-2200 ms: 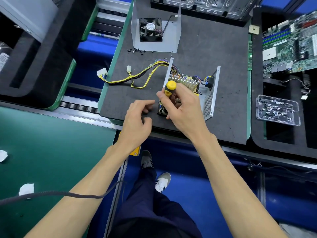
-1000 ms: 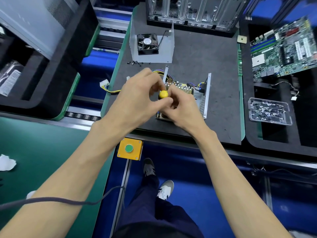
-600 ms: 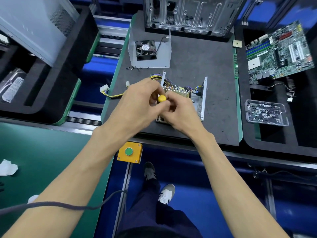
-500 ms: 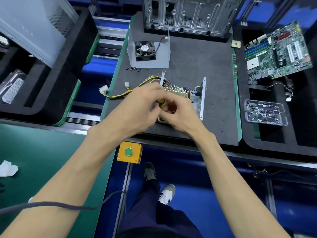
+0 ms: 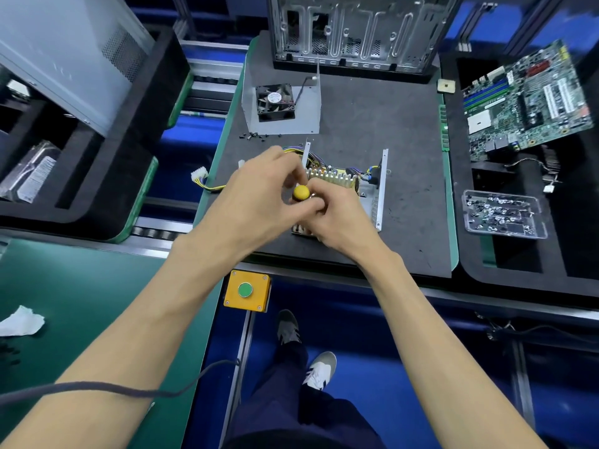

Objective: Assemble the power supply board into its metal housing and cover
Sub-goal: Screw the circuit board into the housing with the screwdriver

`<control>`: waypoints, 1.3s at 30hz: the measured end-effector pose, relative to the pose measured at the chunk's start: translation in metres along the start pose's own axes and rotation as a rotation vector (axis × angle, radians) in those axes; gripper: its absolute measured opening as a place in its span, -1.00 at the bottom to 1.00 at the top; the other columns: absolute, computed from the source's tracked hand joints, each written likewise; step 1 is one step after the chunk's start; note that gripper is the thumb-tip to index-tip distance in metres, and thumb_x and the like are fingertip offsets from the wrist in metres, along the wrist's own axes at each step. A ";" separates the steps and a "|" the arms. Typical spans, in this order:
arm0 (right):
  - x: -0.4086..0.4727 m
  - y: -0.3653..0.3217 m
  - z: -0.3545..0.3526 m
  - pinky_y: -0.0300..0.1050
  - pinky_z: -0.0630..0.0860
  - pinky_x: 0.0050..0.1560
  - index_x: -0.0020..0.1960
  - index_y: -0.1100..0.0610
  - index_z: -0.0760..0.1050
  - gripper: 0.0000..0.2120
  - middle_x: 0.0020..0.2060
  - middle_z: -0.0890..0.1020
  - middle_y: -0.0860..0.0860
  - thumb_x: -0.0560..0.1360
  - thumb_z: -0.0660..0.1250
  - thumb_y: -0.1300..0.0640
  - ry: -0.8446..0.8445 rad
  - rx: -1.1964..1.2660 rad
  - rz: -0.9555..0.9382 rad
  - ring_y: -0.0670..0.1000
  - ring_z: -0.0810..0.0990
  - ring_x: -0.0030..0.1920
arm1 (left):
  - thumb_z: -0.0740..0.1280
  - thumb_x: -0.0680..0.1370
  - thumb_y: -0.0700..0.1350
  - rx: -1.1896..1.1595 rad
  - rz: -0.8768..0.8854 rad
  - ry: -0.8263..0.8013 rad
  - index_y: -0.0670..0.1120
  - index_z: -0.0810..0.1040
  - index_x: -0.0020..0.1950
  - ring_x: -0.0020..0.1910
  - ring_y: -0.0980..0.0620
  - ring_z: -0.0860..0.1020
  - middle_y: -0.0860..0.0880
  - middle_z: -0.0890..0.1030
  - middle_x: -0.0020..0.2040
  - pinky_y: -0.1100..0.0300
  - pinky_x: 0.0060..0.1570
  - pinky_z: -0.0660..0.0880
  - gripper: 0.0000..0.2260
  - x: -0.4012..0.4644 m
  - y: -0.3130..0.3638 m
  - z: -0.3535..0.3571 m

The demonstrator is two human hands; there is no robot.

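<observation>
At middle of bench [image 5: 405, 131], board [image 5: 334, 179] sits in housing [image 5: 382, 186]. Both hands' fingers [image 5: 319, 207] grip yellow screwdriver [image 5: 301, 192], fixing board. Cover [image 5: 304, 108] at 12 o'clock, not on yet.

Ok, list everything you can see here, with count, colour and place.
power supply: one, silver, mat centre
screwdriver: one, yellow handle, between both hands
cables: bundle, yellow and black, mat's left edge
fan bracket: one, grey, black fan, behind
screws: several, black, before bracket
computer case: one, silver, far edge
motherboard: one, green, right
parts tray: one, clear, right
button box: one, orange, green button, bench front
left hand: on screwdriver
right hand: on screwdriver
</observation>
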State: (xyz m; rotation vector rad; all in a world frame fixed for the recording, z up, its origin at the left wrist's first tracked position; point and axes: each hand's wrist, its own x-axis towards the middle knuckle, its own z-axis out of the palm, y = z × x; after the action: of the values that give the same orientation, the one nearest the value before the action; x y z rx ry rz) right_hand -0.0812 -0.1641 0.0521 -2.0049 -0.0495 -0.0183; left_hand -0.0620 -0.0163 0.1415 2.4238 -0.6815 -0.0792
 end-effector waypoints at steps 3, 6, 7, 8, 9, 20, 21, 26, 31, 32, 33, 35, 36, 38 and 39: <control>0.000 -0.004 -0.002 -0.25 0.41 -0.36 -0.14 -0.10 0.49 -0.90 -0.51 0.52 -0.13 0.36 0.34 0.06 -0.016 0.023 -0.030 -0.10 0.50 -0.48 | 0.45 0.49 -0.25 -0.001 0.059 -0.065 -0.17 0.67 0.02 -0.05 -0.09 0.54 -0.09 0.60 -0.05 -0.09 0.06 0.49 -0.88 0.004 0.000 -0.003; -0.003 -0.004 -0.007 -0.46 0.36 -0.40 -0.15 -0.15 0.52 -0.80 -0.51 0.56 -0.11 0.40 0.32 0.17 -0.054 0.083 -0.020 -0.20 0.54 -0.52 | 0.41 0.48 -0.30 0.027 0.122 -0.166 -0.16 0.66 0.10 0.04 -0.09 0.54 -0.07 0.60 0.02 -0.07 0.13 0.47 -0.79 0.004 0.002 -0.002; -0.003 -0.003 -0.008 -0.46 0.35 -0.41 -0.14 -0.09 0.54 -0.83 -0.50 0.57 -0.10 0.42 0.32 0.18 -0.061 0.082 -0.001 -0.19 0.52 -0.52 | 0.45 0.47 -0.22 0.020 0.083 -0.133 -0.14 0.63 0.12 -0.01 -0.06 0.53 -0.03 0.58 0.00 -0.05 0.10 0.49 -0.77 0.004 0.002 0.000; -0.002 -0.003 -0.008 -0.45 0.33 -0.43 -0.14 -0.02 0.55 -0.88 -0.49 0.58 -0.07 0.42 0.32 0.18 -0.063 0.072 0.016 -0.17 0.50 -0.53 | 0.49 0.46 -0.14 0.008 0.029 -0.084 -0.11 0.61 0.11 -0.07 -0.04 0.52 -0.01 0.56 -0.04 -0.04 0.04 0.51 -0.76 0.004 0.003 0.002; -0.001 -0.003 -0.009 -0.41 0.32 -0.45 -0.15 0.00 0.54 -0.92 -0.48 0.59 -0.03 0.41 0.32 0.16 -0.056 0.065 0.025 -0.15 0.46 -0.53 | 0.51 0.46 -0.09 0.000 -0.010 -0.033 -0.10 0.61 0.06 -0.13 -0.03 0.51 -0.01 0.56 -0.08 -0.05 0.00 0.52 -0.77 0.006 0.002 0.003; 0.006 0.001 -0.018 -0.21 0.32 -0.44 -0.20 0.11 0.45 -0.81 -0.44 0.52 0.16 0.46 0.43 0.30 -0.081 0.106 0.071 0.01 0.42 -0.44 | 0.50 0.47 -0.03 0.041 0.006 -0.027 -0.09 0.61 -0.03 -0.17 -0.02 0.51 -0.01 0.55 -0.17 -0.08 -0.05 0.52 -0.82 0.014 0.001 0.004; 0.006 0.000 -0.019 -0.23 0.32 -0.42 -0.18 0.12 0.47 -0.83 -0.45 0.51 0.12 0.46 0.44 0.28 -0.091 0.113 0.063 -0.01 0.40 -0.44 | 0.48 0.49 -0.08 0.045 0.020 -0.048 -0.11 0.62 -0.03 -0.17 -0.05 0.52 -0.03 0.55 -0.17 -0.09 -0.04 0.51 -0.86 0.016 0.001 0.002; 0.005 0.001 -0.023 -0.21 0.38 -0.33 -0.01 0.19 0.60 -0.92 -0.41 0.46 -0.01 0.51 0.45 0.23 -0.175 0.106 0.002 -0.05 0.39 -0.40 | 0.45 0.52 -0.12 0.109 0.076 -0.193 -0.10 0.69 0.05 -0.09 -0.06 0.55 -0.04 0.56 -0.07 -0.10 0.02 0.51 -0.86 0.019 -0.002 -0.012; 0.006 0.000 -0.020 -0.26 0.32 -0.36 -0.22 -0.14 0.49 -0.73 -0.45 0.45 -0.06 0.50 0.48 0.17 -0.140 0.048 -0.029 -0.08 0.37 -0.40 | 0.49 0.47 -0.07 0.080 0.037 -0.119 -0.06 0.69 -0.04 -0.16 -0.03 0.56 -0.02 0.58 -0.14 -0.09 -0.04 0.53 -0.89 0.015 -0.003 -0.009; 0.006 0.000 -0.020 -0.21 0.32 -0.34 -0.23 -0.12 0.48 -0.72 -0.44 0.44 -0.04 0.50 0.49 0.17 -0.136 0.043 -0.029 -0.07 0.34 -0.39 | 0.49 0.47 -0.07 0.077 0.034 -0.124 -0.06 0.69 -0.04 -0.16 -0.03 0.56 -0.02 0.59 -0.13 -0.09 -0.04 0.54 -0.89 0.015 -0.005 -0.009; 0.006 0.000 -0.019 -0.18 0.31 -0.33 -0.22 -0.09 0.48 -0.74 -0.44 0.42 -0.04 0.50 0.50 0.17 -0.138 0.037 -0.026 -0.07 0.32 -0.38 | 0.49 0.48 -0.08 0.075 0.035 -0.133 -0.05 0.70 -0.04 -0.15 -0.03 0.56 -0.02 0.59 -0.13 -0.08 -0.03 0.54 -0.90 0.015 -0.006 -0.008; 0.006 -0.001 -0.019 -0.18 0.30 -0.31 -0.17 0.01 0.54 -0.84 -0.44 0.40 -0.09 0.50 0.50 0.15 -0.142 0.003 -0.021 -0.09 0.30 -0.38 | 0.49 0.49 -0.05 0.040 0.031 -0.147 -0.03 0.70 -0.01 -0.14 0.01 0.58 0.01 0.60 -0.13 -0.03 -0.02 0.55 -0.89 0.014 -0.008 -0.010; 0.005 -0.003 -0.020 -0.21 0.31 -0.30 -0.16 0.03 0.55 -0.85 -0.45 0.41 -0.10 0.50 0.51 0.14 -0.129 -0.019 -0.025 -0.10 0.33 -0.39 | 0.48 0.50 -0.02 -0.003 0.017 -0.144 -0.01 0.69 0.01 -0.14 0.04 0.59 0.03 0.63 -0.12 0.03 -0.02 0.55 -0.87 0.015 -0.009 -0.012; 0.005 -0.007 -0.025 -0.23 0.36 -0.27 -0.14 0.00 0.54 -0.84 -0.44 0.47 -0.07 0.51 0.51 0.15 -0.064 -0.023 -0.041 -0.08 0.42 -0.40 | 0.41 0.55 0.05 -0.109 -0.020 -0.099 0.03 0.68 0.04 -0.14 0.10 0.62 0.08 0.67 -0.12 0.11 -0.04 0.57 -0.85 0.015 -0.012 -0.019; 0.005 -0.010 -0.029 -0.20 0.39 -0.26 -0.14 0.00 0.54 -0.84 -0.43 0.49 -0.04 0.52 0.49 0.16 -0.019 -0.002 -0.052 -0.04 0.46 -0.39 | 0.38 0.58 0.06 -0.156 -0.043 -0.059 0.03 0.68 0.04 -0.16 0.12 0.63 0.09 0.68 -0.15 0.11 -0.05 0.59 -0.85 0.017 -0.016 -0.022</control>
State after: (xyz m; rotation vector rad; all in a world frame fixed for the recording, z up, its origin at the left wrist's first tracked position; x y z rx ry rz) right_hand -0.0762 -0.1860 0.0739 -2.0059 -0.1139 -0.0333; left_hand -0.0356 -0.0023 0.1518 2.2936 -0.6257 -0.2136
